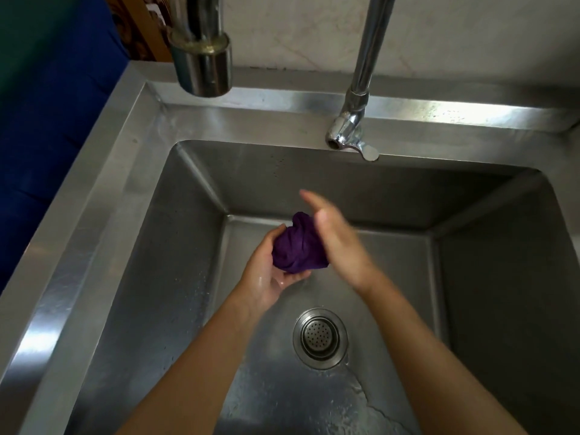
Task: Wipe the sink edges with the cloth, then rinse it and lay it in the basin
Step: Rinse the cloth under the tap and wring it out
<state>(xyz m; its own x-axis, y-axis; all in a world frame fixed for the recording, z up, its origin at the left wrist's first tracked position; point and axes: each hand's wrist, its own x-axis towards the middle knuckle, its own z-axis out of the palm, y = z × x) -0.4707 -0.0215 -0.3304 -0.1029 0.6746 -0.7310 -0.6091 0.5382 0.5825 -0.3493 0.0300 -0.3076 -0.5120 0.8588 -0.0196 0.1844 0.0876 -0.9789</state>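
Purple cloth [295, 246], bunched into a wad, is held over the basin [175, 246] at 12 o'clock from the drain [320, 338]. It is cupped from 8 o'clock by the left hand [266, 271], whose fingers are curled round it. The right hand [332, 233] is pressed flat against it, fingers straight. Soft, limp and likely water-heavy, it is best gathered whole.

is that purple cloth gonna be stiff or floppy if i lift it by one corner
Probably floppy: the cloth is crumpled into a folded ball in the left hand, so it would likely sag open. Likely soaked and heavier than it looks, since the basin floor glistens wet. Under the flat right hand it seems to squash easily.
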